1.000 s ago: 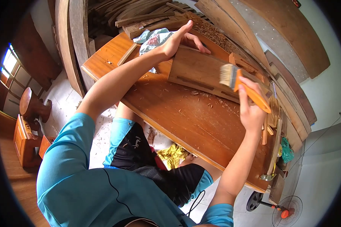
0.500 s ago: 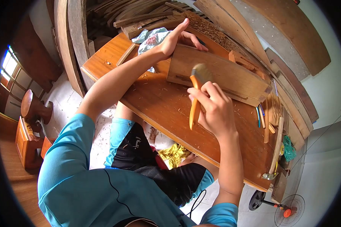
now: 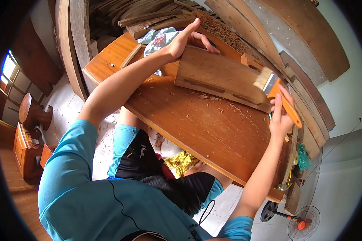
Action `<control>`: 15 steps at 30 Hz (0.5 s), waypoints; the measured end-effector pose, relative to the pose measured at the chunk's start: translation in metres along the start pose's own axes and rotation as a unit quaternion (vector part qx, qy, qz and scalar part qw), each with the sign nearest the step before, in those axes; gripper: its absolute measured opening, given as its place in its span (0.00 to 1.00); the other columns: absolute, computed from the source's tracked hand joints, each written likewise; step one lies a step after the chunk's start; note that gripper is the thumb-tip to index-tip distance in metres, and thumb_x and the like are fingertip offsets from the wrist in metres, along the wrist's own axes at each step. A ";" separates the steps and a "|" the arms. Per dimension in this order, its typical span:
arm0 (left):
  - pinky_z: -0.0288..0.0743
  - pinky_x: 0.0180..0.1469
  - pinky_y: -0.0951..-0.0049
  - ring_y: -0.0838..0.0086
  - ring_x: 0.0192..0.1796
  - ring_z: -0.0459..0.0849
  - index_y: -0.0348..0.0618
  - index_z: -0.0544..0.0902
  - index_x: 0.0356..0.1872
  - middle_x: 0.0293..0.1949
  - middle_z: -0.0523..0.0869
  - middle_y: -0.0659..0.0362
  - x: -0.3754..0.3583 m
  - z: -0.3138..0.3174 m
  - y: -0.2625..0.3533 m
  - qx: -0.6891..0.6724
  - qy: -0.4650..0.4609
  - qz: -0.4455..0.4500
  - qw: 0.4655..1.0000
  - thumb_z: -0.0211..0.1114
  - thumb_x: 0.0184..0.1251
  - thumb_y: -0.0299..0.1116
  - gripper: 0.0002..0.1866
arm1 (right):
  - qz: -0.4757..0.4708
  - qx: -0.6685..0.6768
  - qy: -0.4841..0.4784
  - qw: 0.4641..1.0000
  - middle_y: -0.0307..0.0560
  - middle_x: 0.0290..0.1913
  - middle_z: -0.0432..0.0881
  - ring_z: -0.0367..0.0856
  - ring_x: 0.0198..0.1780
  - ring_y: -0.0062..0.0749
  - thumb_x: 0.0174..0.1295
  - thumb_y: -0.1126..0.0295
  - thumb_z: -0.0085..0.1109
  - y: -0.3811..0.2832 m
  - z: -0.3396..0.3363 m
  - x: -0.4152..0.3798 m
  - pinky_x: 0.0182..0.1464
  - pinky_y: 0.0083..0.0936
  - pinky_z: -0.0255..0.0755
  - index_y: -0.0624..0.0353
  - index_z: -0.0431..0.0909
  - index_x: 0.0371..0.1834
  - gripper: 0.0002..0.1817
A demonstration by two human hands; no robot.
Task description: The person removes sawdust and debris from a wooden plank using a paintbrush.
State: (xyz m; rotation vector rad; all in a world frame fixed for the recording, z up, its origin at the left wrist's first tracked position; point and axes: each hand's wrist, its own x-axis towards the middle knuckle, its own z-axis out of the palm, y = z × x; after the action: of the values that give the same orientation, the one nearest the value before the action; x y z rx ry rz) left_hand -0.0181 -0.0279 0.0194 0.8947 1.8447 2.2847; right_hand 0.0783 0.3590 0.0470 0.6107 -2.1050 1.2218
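Note:
In my right hand (image 3: 282, 116) is a flat paintbrush (image 3: 286, 105) with an orange handle, a metal band and pale bristles. Its bristles are at the right end of a long wooden block (image 3: 221, 76), which has slots cut along its near side. My left hand (image 3: 186, 42) steadies the block at its upper left corner, fingers over the far edge and thumb raised. Wood shavings (image 3: 211, 98) lie on the brown table (image 3: 189, 120) along the block's near side.
A crumpled plastic bag (image 3: 159, 42) and a thin wood strip (image 3: 131, 55) lie beside my left forearm. Behind the block sits another wooden piece (image 3: 249, 60). Boards lean along the right wall. A hammer (image 3: 283, 186) rests at the table's right edge, near a fan (image 3: 303, 223).
My right hand has swept the paintbrush rightward from the block's middle to its right end, and the handle now points down to the right. My left hand stays on the block.

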 end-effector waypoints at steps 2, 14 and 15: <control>0.78 0.75 0.58 0.54 0.64 0.91 0.34 0.93 0.38 0.57 0.94 0.38 0.000 -0.003 0.000 0.002 -0.001 -0.003 1.000 0.31 0.85 0.78 0.55 | -0.112 -0.111 0.039 0.987 0.44 0.48 0.91 0.87 0.40 0.27 0.81 0.75 0.66 -0.001 0.012 -0.007 0.45 0.27 0.82 0.57 0.89 0.64 0.13; 0.77 0.76 0.55 0.50 0.65 0.90 0.33 0.93 0.39 0.59 0.92 0.34 0.001 -0.006 -0.003 -0.010 -0.018 -0.004 1.000 0.26 0.87 0.76 0.56 | -0.227 -0.079 -0.221 0.945 0.42 0.39 0.86 0.87 0.39 0.36 0.69 0.76 0.74 -0.058 0.077 -0.038 0.38 0.34 0.83 0.54 0.91 0.55 0.13; 0.78 0.76 0.55 0.51 0.65 0.90 0.33 0.93 0.39 0.59 0.93 0.34 0.000 -0.004 -0.002 -0.003 -0.014 -0.004 1.000 0.26 0.87 0.76 0.56 | -0.215 -0.047 -0.201 0.954 0.43 0.39 0.87 0.87 0.39 0.36 0.68 0.77 0.74 -0.055 0.077 -0.035 0.38 0.34 0.83 0.54 0.91 0.56 0.14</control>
State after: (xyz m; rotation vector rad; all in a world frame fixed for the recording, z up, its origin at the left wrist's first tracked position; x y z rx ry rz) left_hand -0.0210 -0.0309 0.0177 0.9115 1.8268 2.2608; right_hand 0.1172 0.2687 0.0259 1.2844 -2.1693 0.7931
